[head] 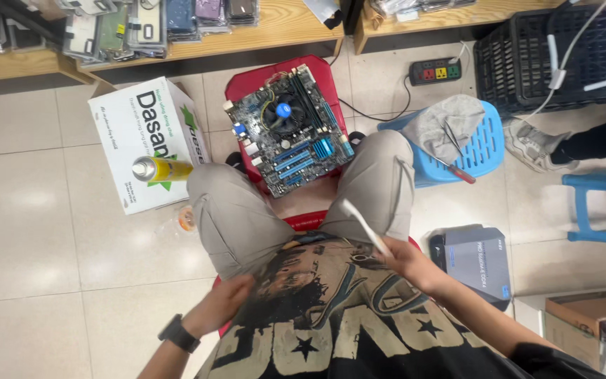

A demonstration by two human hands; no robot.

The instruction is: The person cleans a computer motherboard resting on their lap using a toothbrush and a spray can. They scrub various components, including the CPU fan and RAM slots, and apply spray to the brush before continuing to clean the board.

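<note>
R hand (402,261) pinches white brush (365,226) near lap, L hand (227,303) flat on thigh w/ fingers together; motherboard (289,126) on red stool (247,85), far side, untouched, brushing not begun.

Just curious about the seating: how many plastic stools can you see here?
3: a red stool under the motherboard, a blue stool right of it holding a cloth, another blue stool at the right edge. Others may be hidden.

One cam only, on my head, looking straight down past my chest and knees (387,175) to the floor (36,245). Fairly close: lap fills centre, motherboard (290,135) just beyond, shelf (282,24) at top edge. No 2nd view.
</note>
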